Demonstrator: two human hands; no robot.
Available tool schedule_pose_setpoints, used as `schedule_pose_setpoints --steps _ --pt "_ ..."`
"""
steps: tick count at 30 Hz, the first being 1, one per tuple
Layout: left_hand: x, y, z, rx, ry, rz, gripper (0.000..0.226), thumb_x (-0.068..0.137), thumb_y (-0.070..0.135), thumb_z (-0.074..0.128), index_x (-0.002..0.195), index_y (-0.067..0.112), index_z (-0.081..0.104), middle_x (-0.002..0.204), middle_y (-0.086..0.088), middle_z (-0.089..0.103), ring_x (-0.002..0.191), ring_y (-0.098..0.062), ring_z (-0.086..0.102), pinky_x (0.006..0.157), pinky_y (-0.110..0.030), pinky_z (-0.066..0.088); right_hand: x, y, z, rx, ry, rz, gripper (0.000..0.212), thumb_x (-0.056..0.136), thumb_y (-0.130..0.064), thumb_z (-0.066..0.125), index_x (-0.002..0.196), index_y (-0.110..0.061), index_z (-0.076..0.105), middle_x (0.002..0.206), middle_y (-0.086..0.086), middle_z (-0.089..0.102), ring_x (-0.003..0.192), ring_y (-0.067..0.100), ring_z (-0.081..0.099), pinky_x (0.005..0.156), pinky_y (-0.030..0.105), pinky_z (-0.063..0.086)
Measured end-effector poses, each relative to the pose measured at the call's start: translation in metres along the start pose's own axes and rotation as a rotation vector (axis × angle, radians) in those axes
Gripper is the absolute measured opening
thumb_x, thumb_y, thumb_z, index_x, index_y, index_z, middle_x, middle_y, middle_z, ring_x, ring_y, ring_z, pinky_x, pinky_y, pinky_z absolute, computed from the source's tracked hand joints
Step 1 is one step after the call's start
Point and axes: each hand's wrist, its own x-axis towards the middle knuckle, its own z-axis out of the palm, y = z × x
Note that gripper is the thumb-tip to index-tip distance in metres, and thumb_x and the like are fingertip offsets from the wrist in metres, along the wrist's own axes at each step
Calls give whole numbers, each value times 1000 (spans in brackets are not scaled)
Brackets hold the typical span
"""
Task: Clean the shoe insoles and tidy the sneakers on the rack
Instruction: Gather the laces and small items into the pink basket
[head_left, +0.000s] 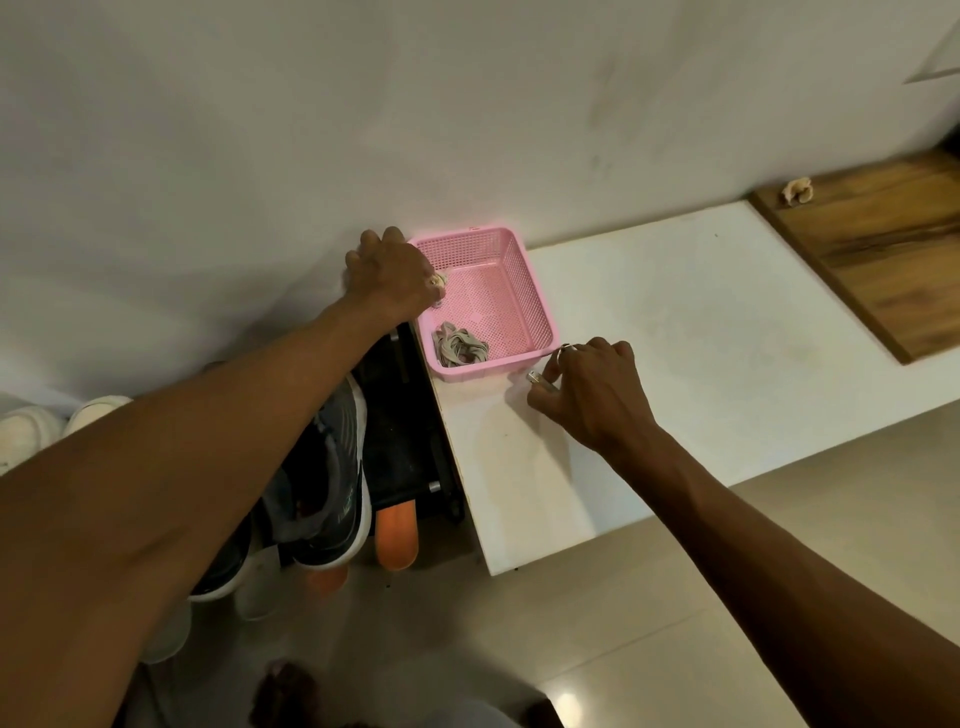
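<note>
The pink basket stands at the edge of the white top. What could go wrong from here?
1. The pink basket sits at the left edge of the white top, beside the shoe rack; a pull by the left hand on its rim might tip it off.
2. The grey laces inside could spill onto the sneaker.

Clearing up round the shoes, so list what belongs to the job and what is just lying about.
Job: sneaker, rack, basket, laces in it, left hand on its rim, right hand by its corner.
Lying about: board, crumpled scrap on it.
</note>
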Motion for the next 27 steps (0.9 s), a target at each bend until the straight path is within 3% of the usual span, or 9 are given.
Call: schedule_pose_setpoints --steps 3,6,10,18,23,27 --pt "-7 1 -9 1 -11 26 43 82 51 78 116 26 73 124 -7 50 121 -31 41 99 -44 35 -1 -4 -12 37 -17 14 26 80 -35 62 66 -13 57 53 3 52 54 34 47 63 34 35" --pt "-14 0 -18 -9 -8 32 45 83 49 77 121 25 72 127 -7 50 122 -30 41 100 -44 33 1 -11 -27 88 -48 43 23 82 -37 65 72 -19 55 57 2 55 57 32 51 55 31 36" --pt "-19 -4 -31 8 -2 37 44 87 49 74 125 28 70 129 -7 50 123 -30 40 101 -44 32 12 -24 -43 152 -38 25 23 84 -41 67 86 -18 67 68 3 66 64 30 60 58 33 48" --pt "-33 -13 -43 -23 2 2 37 91 45 70 124 27 70 129 -5 50 123 -29 41 98 -42 34 51 -53 -42 306 -32 -14 23 88 -33 69 102 -15 74 86 4 74 77 24 66 69 34 54" --pt "-42 -17 -38 -278 -18 -88 31 90 36 74 117 22 75 129 0 67 111 -24 62 97 -41 49 80 -72 -23 427 -70 53 17 86 -19 68 101 -13 74 91 2 74 78 18 67 66 22 44" --pt "-50 -19 -28 -505 -77 -171 27 94 27 71 118 16 75 121 -1 71 94 -19 68 83 -32 57 100 -77 -6 490 -124 122 5 87 -18 71 85 -14 68 79 -1 66 60 7 56 53 19 36"
